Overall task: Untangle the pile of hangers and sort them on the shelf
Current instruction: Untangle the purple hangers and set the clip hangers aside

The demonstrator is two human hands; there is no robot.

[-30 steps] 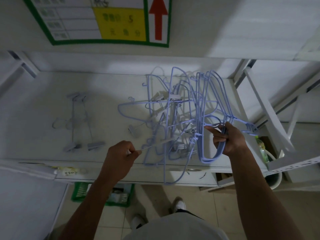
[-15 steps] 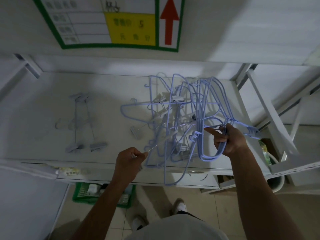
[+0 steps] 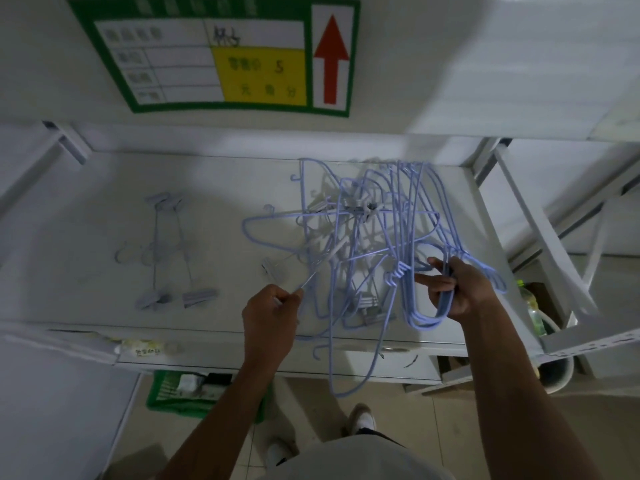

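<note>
Pinching rod of grey clip hanger (image 3: 313, 273) with left hand (image 3: 272, 313), fingers clamped on it. Gripping blue hanger bunch (image 3: 420, 318) with right hand (image 3: 457, 292), fingers curled round wires. Both in tangled pile (image 3: 346, 233) on shelf (image 3: 225, 188) right half, overhanging front edge. Near left end: two clip hangers (image 3: 166, 251).

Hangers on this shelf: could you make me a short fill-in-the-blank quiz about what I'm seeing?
The right hand grips a bundle of ____ hangers. The thin grey rod sticking out of the tangle is pinched by the person's ____ hand. The arrow on the wall sign is coloured ____.
Missing words: blue; left; red.
</note>
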